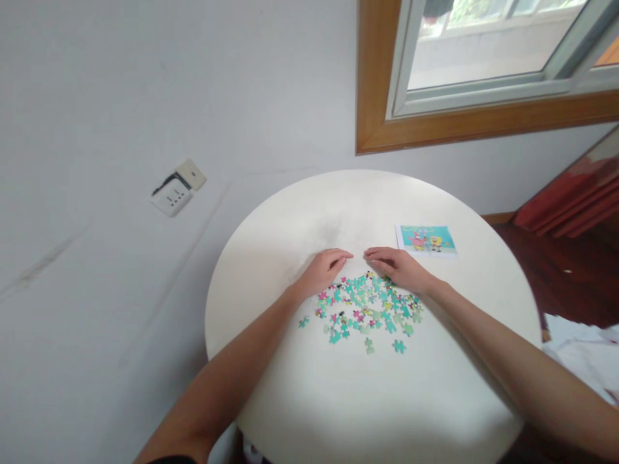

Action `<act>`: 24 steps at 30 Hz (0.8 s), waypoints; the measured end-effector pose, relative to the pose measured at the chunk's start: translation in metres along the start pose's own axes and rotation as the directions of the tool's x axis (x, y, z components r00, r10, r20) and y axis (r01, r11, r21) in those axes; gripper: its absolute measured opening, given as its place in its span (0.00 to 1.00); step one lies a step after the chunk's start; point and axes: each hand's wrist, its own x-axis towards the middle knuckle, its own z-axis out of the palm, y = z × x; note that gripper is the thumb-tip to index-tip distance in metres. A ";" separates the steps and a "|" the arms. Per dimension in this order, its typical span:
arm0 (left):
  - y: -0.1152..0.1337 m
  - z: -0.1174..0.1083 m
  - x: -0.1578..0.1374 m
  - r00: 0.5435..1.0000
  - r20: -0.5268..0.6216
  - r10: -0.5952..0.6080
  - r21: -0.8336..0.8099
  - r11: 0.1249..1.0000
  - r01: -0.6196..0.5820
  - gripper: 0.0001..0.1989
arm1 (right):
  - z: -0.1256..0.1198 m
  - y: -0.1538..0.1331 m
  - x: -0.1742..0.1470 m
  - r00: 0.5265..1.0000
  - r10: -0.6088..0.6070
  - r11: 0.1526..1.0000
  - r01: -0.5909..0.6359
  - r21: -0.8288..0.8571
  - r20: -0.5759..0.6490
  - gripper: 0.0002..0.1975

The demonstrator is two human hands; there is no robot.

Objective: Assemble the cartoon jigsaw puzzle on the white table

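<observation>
so, we've got small flat teal, pink and yellow jigsaw pieces (358,293) scattered mid-way on the round white table (367,393), spread longest left-to-right, single pieces pointing every way. our left hand (323,270) and right hand (402,269) curve loosely inward at their far edge, fingers relaxed, unclenched; contact we can't tell.

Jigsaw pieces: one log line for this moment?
jigsaw pieces: scattered; left hand, right hand: at pieces' far edge; cartoon picture: beyond right hand

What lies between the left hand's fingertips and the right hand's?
In the head view, that narrow gap between left hand and right hand is bare table; the puzzle pieces start just below it in the picture.
</observation>
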 end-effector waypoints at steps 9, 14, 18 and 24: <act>-0.002 0.002 0.000 0.999 -0.034 -0.005 0.009 1.000 0.005 0.13 | -0.005 -0.040 -0.018 0.972 0.038 0.910 -0.129 -0.395 -0.230 0.15; -0.001 0.002 -0.001 0.999 -0.045 -0.011 0.007 1.000 0.011 0.13 | 0.015 -0.103 -0.060 0.988 0.085 0.915 -0.027 -0.404 0.126 0.11; -0.001 0.001 -0.002 0.999 -0.037 -0.029 0.028 0.999 0.030 0.13 | 0.039 -0.120 -0.088 0.954 0.154 0.910 -0.037 -0.412 0.256 0.03; -0.001 -0.002 -0.002 0.995 -0.096 -0.018 0.075 0.997 0.025 0.13 | 0.065 -0.121 -0.102 0.947 0.266 0.852 -0.144 -0.504 0.179 0.06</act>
